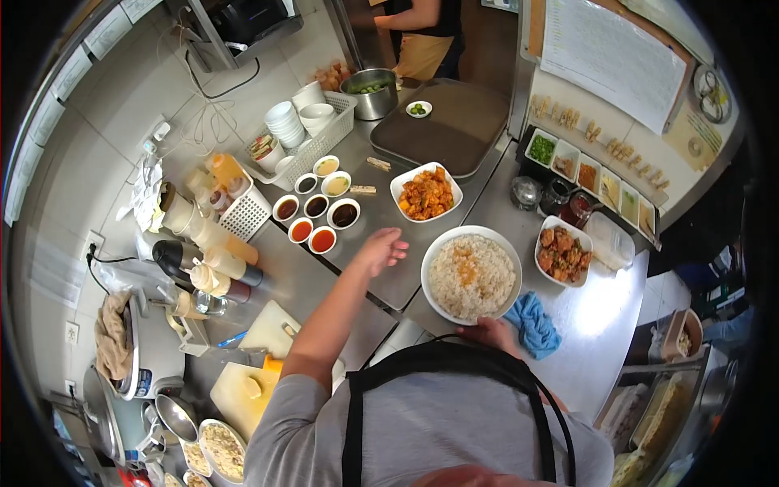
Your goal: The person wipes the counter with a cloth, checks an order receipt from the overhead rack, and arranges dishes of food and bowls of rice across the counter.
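Note:
My left hand [381, 251] is over the steel counter, its fingers apart and nothing in them. Just ahead of it sits a square white bowl of orange-red sauced pieces [425, 195]. To its left are several small white sauce cups [322, 239] with red, brown and pale sauces. My right hand [491, 334] grips the near rim of a large white bowl of rice [473, 276], its fingers partly hidden. On the rice lies a light brown topping. Beside this bowl are a crumpled blue cloth [533, 325] and a white bowl of browned pieces with green bits [563, 256].
A dark tray [442, 134] lies at the back, with a small dish of green fruit [419, 109] on it. Topping containers [588, 176] and jars line the right. Squeeze bottles [215, 280] and cutting boards [243, 390] stand left. Another person [422, 40] is behind.

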A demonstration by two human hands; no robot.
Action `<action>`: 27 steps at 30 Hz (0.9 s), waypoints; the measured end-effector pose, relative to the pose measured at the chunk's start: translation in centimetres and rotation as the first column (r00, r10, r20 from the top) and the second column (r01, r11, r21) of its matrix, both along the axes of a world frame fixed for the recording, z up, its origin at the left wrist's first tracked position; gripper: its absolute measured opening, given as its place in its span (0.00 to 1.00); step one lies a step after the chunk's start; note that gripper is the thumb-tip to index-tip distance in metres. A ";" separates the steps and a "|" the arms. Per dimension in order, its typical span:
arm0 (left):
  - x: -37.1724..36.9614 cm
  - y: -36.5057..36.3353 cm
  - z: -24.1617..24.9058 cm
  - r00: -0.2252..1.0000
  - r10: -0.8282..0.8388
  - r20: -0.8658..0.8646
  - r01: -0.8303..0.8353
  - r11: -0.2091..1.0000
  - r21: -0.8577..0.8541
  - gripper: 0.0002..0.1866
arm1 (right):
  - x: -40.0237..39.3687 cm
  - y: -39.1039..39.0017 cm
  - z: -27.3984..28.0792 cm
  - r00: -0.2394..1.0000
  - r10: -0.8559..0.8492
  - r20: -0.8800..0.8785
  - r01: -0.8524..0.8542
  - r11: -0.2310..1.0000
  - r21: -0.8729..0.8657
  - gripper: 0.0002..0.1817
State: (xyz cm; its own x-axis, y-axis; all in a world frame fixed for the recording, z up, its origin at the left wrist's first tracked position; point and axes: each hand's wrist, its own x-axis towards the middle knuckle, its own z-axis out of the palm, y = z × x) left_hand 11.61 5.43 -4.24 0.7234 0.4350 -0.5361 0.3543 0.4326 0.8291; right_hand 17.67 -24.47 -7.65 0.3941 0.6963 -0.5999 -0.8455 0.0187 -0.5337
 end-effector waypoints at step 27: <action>14.6 19.0 -4.8 0.717 0.274 -0.641 0.668 -0.008 0.744 0.18 | 9.0 1.8 0.8 0.969 0.115 0.219 -0.058 0.967 -0.250 0.21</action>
